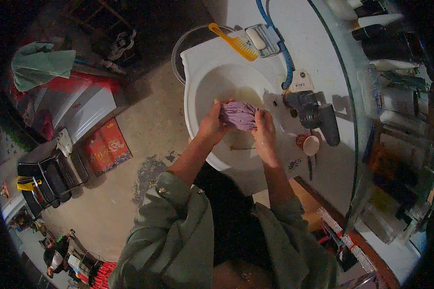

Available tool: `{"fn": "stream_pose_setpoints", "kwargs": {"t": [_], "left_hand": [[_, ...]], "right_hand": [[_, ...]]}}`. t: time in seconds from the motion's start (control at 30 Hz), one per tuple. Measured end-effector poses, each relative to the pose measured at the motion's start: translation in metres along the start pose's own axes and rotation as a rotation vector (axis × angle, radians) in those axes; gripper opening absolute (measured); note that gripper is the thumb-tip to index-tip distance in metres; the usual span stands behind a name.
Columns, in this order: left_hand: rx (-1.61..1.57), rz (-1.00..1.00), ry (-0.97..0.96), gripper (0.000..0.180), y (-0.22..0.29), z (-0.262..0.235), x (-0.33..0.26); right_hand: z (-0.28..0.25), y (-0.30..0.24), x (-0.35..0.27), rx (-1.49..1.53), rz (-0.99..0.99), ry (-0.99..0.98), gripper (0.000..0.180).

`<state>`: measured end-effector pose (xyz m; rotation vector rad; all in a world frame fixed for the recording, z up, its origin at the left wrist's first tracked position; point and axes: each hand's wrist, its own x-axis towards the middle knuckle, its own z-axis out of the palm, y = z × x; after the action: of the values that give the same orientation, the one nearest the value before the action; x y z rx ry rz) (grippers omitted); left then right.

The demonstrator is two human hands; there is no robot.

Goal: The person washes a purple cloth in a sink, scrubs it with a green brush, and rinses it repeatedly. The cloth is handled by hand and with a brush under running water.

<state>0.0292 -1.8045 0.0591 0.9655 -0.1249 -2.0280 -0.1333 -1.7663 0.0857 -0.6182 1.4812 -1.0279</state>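
Note:
A bunched lilac cloth (239, 115) hangs over the basin of a white sink (192, 91), gathered into folds between my two hands. My left hand (214, 121) is closed round its left end, my right hand (265, 134) round its right end. Cloudy water (246, 139) lies in the basin below the cloth. A dark grey faucet (311, 113) stands on the sink's right side, with a blue hose (287, 62) running up from it.
A yellow comb (236, 43) and a soap dish (265, 41) with white soap lie at the sink's far edge. A paper cup (307, 144) stands at the right. A glass shelf (354, 144) with bottles is further right; a black chair (48, 176) and red mat (106, 147) are left.

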Motion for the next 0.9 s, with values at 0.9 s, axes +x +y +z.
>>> {"fn": "stream_pose_setpoints", "kwargs": {"t": [0.9], "left_hand": [[0.158, 0.071, 0.032, 0.046, 0.078, -0.056, -0.084]], "right_hand": [[0.05, -0.098, -0.059, 0.445, 0.296, -0.416, 0.042]]}}
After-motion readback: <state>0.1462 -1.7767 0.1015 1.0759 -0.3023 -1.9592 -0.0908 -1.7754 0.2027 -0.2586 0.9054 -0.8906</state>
